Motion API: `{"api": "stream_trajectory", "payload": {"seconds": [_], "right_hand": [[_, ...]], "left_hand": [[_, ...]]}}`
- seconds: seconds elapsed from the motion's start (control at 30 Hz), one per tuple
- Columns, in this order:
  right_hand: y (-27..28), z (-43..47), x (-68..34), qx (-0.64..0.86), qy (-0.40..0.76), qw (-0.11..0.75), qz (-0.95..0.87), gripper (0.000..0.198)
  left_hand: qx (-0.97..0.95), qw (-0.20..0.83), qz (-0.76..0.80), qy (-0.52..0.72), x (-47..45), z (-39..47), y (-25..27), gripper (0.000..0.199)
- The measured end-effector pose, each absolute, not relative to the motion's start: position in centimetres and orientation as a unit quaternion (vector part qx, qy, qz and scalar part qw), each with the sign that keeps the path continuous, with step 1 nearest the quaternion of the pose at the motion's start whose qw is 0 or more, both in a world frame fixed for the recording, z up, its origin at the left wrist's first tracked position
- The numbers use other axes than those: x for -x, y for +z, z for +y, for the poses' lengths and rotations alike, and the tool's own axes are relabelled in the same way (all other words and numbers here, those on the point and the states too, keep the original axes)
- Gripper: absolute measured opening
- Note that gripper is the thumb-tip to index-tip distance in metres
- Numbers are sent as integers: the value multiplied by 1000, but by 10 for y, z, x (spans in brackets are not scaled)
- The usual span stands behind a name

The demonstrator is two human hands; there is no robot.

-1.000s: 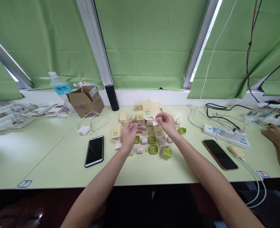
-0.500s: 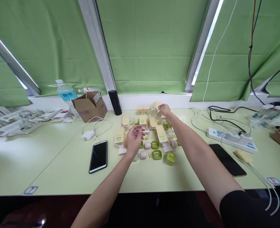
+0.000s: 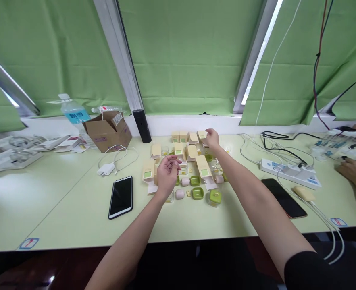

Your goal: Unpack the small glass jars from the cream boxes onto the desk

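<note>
My right hand (image 3: pixel 213 139) reaches to the back of the table. Its fingers are closed at the right edge of a small cream carton (image 3: pixel 201 135), which stands in a back row beside other cartons (image 3: pixel 192 137). My left hand (image 3: pixel 166 175) hovers nearer to me, palm turned inward, fingers loosely curled; I see nothing in it. It partly covers an opened carton (image 3: pixel 148 173) and some glass pieces. In front lie green square trays (image 3: pixel 197 193), lilac cylinders (image 3: pixel 180 194) and a glass jar with a green lid (image 3: pixel 215 197). Another opened carton (image 3: pixel 203 166) lies between my hands.
A phone (image 3: pixel 121 197) and a white charger (image 3: pixel 106 169) lie at left, near a brown cardboard box (image 3: pixel 108 131) and a black cylinder (image 3: pixel 142 125). At right are a second phone (image 3: pixel 283 197), a power strip (image 3: pixel 289 173), cables and another person's hand (image 3: pixel 351 171).
My right hand has moved slightly right at the back row. The carton by it now stands straighter, beside a neighbouring carton that shows more clearly. My left hand stays nearly in place; the view has shifted slightly.
</note>
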State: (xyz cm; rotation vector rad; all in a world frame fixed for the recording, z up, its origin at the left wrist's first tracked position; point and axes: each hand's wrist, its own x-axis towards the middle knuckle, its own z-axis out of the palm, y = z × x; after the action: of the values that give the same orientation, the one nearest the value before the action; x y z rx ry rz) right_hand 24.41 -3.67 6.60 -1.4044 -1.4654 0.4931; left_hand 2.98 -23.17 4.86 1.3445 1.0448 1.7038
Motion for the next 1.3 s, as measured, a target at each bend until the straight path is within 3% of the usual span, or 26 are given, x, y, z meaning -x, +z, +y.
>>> {"api": "stream_trajectory", "payload": {"seconds": [0.1,0.2,0.33,0.43,0.5,0.77,0.9,1.13,1.3], "right_hand": [[65,-72,-257,572,179,559,-574,36],[59,-131,-270,519,179,569,-612,21],[50,-225,-289,445,187,454,-749,9],[48,-278,-301,420,183,355,-815,14],[45,-298,-304,435,149,342,-819,13],[25,-312,-285,460,68,343,-816,7],[20,-308,-281,453,62,351,-817,14],[12,-310,-278,469,40,300,-830,16],[21,-315,-279,504,131,321,-791,10]], "left_hand": [[-533,345,406,657,-31,-236,52,23],[-548,330,401,656,-32,-238,54,22],[-593,309,393,631,-35,-241,52,22],[-658,272,401,576,-36,-244,51,23],[-720,228,408,513,-36,-248,52,24],[-895,137,367,212,-62,-283,60,68],[-897,123,379,189,-85,-299,44,75],[-864,126,445,199,-100,-306,26,66],[-853,144,459,203,-100,-307,26,70]]}}
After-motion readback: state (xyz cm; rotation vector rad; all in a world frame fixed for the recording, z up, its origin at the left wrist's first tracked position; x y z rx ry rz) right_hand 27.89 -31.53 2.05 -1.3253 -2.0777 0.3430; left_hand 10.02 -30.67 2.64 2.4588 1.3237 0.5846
